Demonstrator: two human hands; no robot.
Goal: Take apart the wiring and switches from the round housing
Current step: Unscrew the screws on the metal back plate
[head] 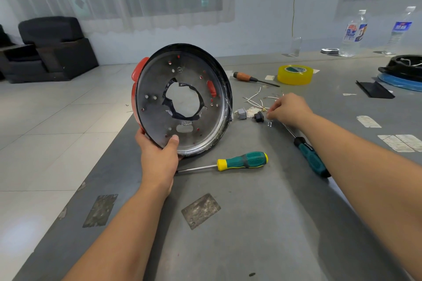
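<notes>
A: Forearms fill the near edge; how is the housing (182, 100) held?

B: Left hand (158, 155) grips its lower rim, thumb inside, standing it tilted on edge on the bench (251, 223). Inside I see bare metal and holes, no wiring.

A: And the removed parts?

B: Just right of it lie a grey switch (241, 113), a black switch (258, 117) and the white wires (255, 98). Right hand (288, 108) has its fingers curled down over a small part by the wires; a pinch, I judge, though what it holds is too small to name.

A: Advice?

B: Keep the housing steady, set parts together, clear of the screwdriver (242, 162).

A: Any writing?

B: Tape (295, 74) and the bottles (352, 34) carry labels, but nothing is legible.
</notes>
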